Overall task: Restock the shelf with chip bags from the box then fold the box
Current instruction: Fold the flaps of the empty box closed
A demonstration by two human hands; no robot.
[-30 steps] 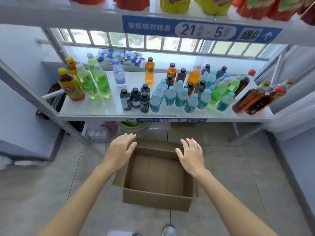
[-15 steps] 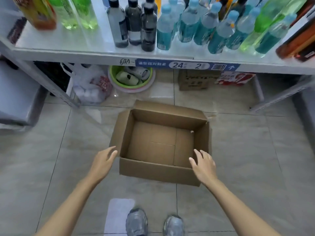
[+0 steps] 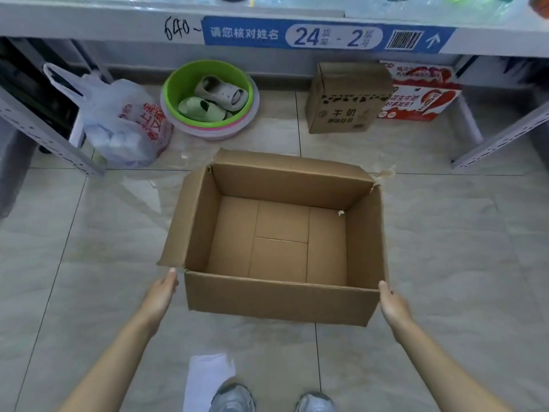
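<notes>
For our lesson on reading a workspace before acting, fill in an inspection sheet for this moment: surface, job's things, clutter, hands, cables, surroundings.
Surface: glossy grey tiled floor, a white paper sheet by the shoes.
Job's things: open brown cardboard box, empty inside; no chip bags seen.
Clutter: green plastic basin holding slippers, white plastic bag, small brown carton, red-and-white printed carton.
Hands: left hand at the box's near left corner, right hand at its near right corner; whether they grip cannot be told.
Cables: nothing seen.
Surroundings: white metal shelf with a blue label strip.
</notes>
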